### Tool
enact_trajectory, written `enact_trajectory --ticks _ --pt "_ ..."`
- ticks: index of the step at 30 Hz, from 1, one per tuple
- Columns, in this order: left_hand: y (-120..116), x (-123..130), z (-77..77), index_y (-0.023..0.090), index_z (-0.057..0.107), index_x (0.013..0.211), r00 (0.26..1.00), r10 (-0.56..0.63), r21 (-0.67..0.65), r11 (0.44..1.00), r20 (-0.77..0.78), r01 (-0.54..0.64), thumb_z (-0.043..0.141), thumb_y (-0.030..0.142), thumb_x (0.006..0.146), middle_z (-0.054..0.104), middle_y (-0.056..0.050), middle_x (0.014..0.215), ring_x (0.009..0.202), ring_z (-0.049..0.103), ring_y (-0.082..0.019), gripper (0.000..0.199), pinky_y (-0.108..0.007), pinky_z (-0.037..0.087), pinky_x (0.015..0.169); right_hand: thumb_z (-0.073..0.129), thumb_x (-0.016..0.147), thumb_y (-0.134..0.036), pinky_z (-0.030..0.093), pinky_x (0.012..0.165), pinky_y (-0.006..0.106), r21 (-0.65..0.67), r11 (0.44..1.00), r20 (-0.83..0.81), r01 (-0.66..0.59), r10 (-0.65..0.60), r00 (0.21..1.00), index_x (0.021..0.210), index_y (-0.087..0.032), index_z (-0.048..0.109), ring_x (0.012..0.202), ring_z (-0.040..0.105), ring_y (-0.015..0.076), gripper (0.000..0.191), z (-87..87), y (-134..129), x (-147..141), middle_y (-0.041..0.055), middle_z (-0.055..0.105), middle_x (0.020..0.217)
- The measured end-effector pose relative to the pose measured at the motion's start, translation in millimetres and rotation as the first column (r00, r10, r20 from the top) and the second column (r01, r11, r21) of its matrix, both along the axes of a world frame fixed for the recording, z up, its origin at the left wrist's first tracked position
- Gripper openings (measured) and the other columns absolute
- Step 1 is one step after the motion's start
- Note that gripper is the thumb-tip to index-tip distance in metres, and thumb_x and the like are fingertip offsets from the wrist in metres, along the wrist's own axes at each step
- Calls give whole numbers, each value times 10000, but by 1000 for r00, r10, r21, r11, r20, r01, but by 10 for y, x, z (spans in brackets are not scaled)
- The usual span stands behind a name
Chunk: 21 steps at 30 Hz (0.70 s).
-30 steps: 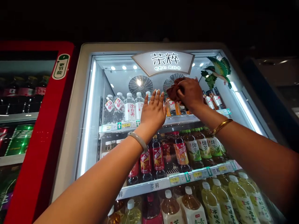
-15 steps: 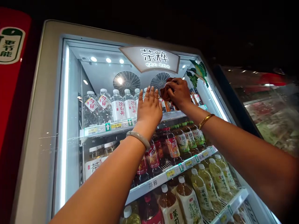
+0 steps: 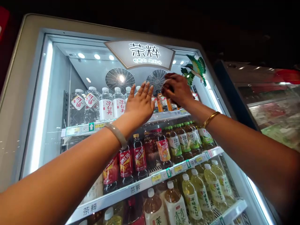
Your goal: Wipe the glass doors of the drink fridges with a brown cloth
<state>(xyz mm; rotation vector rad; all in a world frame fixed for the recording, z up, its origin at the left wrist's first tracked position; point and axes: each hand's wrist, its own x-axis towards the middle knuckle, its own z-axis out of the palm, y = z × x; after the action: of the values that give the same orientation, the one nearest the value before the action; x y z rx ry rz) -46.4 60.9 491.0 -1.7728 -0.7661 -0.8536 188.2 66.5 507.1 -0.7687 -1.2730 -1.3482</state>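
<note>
My left hand (image 3: 141, 104) lies flat with its fingers spread against the glass door (image 3: 81, 73) of a lit drinks cooler, a grey bangle round the wrist. To its right, my right hand (image 3: 181, 90) is closed on a dark reddish-brown cloth (image 3: 167, 90) up at the glass, below the fan-shaped sign (image 3: 140, 56). The hand and cloth are slightly blurred. Most of the cloth is hidden by the fingers. A gold bangle circles the right wrist.
Behind the glass, shelves hold clear water bottles (image 3: 106, 104), red-labelled tea bottles (image 3: 140, 156) and green tea bottles (image 3: 184, 140). A bird decal (image 3: 198, 67) sits at the upper right. Another display case (image 3: 272, 109) stands farther right.
The view has shifted, so the cooler sits farther left and the right-hand bottles show more. My left hand stays on the glass. My right hand still grips the cloth, turned slightly.
</note>
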Motion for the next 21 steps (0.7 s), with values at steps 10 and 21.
enact_trajectory --ticks 10,21 --pt "-6 1177 28 -5 151 1665 986 -39 -36 998 162 45 275 276 1026 95 -157 1787 1667 3 -248 709 -441 -78 1346 683 841 -332 416 1212 535 -1 999 256 -34 34 966 1155 -287 697 1367 503 311 317 -387 37 615 77 624 1345" --pt "102 1797 -68 86 233 1669 990 -109 98 990 86 100 311 303 1037 163 -107 1782 1665 65 -210 673 -434 -63 1352 654 822 -292 437 1160 599 80 994 62 -77 72 995 1136 -250 701 1367 483 350 320 -541 96 1513 117 619 1327"
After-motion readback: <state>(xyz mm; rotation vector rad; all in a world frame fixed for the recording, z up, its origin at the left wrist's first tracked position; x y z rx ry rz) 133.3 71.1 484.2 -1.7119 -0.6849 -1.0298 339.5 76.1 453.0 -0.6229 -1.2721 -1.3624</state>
